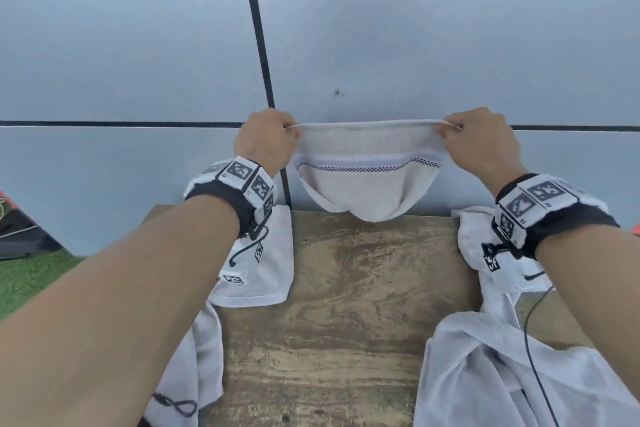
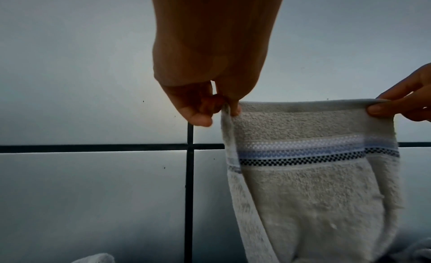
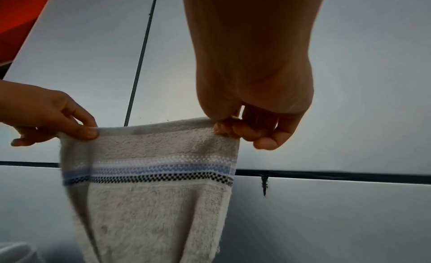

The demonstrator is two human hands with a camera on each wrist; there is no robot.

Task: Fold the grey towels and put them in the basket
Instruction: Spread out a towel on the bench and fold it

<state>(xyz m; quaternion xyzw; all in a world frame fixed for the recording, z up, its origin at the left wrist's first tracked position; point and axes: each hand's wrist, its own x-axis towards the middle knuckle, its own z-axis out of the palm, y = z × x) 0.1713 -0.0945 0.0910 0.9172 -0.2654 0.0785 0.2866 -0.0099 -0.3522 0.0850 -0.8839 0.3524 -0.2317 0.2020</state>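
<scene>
A grey towel (image 1: 367, 180) with a blue, white and black checked stripe hangs in the air above the far edge of the wooden table (image 1: 346, 305). My left hand (image 1: 268, 137) pinches its upper left corner, and my right hand (image 1: 479, 140) pinches its upper right corner, so the top hem is stretched taut between them. The towel's sides curl inward and its lower end sags just above the table. In the left wrist view the towel (image 2: 310, 184) hangs from my left hand (image 2: 224, 108); in the right wrist view the towel (image 3: 151, 193) hangs from my right hand (image 3: 229, 130). No basket is in view.
A folded pale towel (image 1: 259, 267) lies on the table's left side, with another cloth (image 1: 204, 357) hanging off the near left edge. Crumpled pale towels (image 1: 495, 357) cover the right side. A grey tiled wall (image 1: 415, 28) stands right behind the table.
</scene>
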